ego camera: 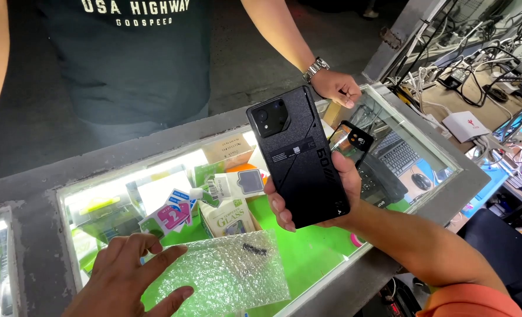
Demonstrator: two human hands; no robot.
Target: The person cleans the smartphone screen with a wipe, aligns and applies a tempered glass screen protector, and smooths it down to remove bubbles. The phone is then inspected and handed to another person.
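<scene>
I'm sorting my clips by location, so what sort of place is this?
Probably a phone repair or accessories stall. A glass display counter holds boxed screen protectors, the right hand holds up a black phone back-side out, and a cluttered bench of cables sits behind.

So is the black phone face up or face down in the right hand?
Face down: the black phone shows its camera block and rear panel, held in the right hand.

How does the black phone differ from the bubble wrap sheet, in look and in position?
The black phone is opaque, dark and rigid; the bubble wrap sheet is clear and limp. The phone is held up, tilted, in the right hand; the sheet lies flat on the glass counter, under the left hand. Each is touched by one hand.
</scene>
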